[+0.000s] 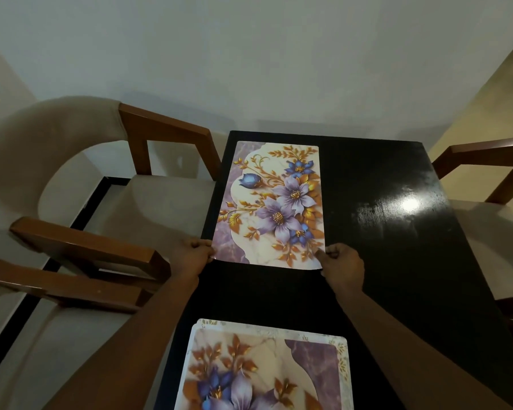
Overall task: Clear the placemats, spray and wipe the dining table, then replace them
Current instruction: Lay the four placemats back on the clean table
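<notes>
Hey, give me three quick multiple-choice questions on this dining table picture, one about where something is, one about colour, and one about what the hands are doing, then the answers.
1. Where does the stack of placemats lie?
A. at the table's near end
B. on a chair
C. on the floor

2. What colour is the table top?
A. white
B. black
C. red

3. How is the far placemat held?
A. by one hand
B. by no hand
C. by both hands at its near corners

Answers:
1 A, the stack sits at the picture's bottom edge, on the table.
2 B, the glossy surface is black.
3 C, the left hand and right hand each pinch a near corner.
</notes>
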A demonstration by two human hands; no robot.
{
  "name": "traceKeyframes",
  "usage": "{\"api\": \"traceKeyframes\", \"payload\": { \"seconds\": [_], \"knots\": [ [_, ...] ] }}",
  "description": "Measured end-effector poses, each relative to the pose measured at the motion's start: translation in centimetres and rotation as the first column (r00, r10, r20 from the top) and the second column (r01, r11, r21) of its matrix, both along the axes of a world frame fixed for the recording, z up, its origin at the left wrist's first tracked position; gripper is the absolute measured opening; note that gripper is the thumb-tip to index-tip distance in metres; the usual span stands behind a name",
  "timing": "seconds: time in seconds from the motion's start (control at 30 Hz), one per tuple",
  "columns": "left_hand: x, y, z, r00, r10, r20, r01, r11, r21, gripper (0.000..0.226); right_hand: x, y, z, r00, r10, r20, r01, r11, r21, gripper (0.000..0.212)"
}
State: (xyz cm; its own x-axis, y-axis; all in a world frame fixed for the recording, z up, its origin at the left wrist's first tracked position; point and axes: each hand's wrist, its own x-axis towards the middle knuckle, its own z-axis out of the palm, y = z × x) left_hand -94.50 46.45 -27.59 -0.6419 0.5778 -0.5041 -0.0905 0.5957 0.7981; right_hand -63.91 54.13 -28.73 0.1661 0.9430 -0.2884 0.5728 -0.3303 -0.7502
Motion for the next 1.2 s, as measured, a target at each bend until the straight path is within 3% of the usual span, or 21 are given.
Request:
{"api": "traceKeyframes", "payload": {
  "seconds": [0.17, 0.47, 1.2],
  "knots": [
    [0.2, 0.0, -0.1, 0.996, -0.037, -0.079, 0.032, 0.997, -0.067, 0.01, 0.2, 0.0, 0.5, 1.0, 0.016, -0.023, -0.017, 1.0, -0.019, 0.014],
    [0.1, 0.0, 0.0, 0.996, -0.056, -0.077, 0.05, 0.996, -0.07, 0.012, 0.1, 0.2, 0.6, 0.999, 0.028, -0.02, -0.029, 0.999, -0.043, 0.012],
    [0.9, -0.1, -0.9, 0.992, 0.014, -0.126, -0.014, 1.0, 0.007, 0.016, 0.2, 0.5, 1.2, 0.998, 0.07, 0.006, -0.069, 0.993, -0.095, 0.012]
  ]
}}
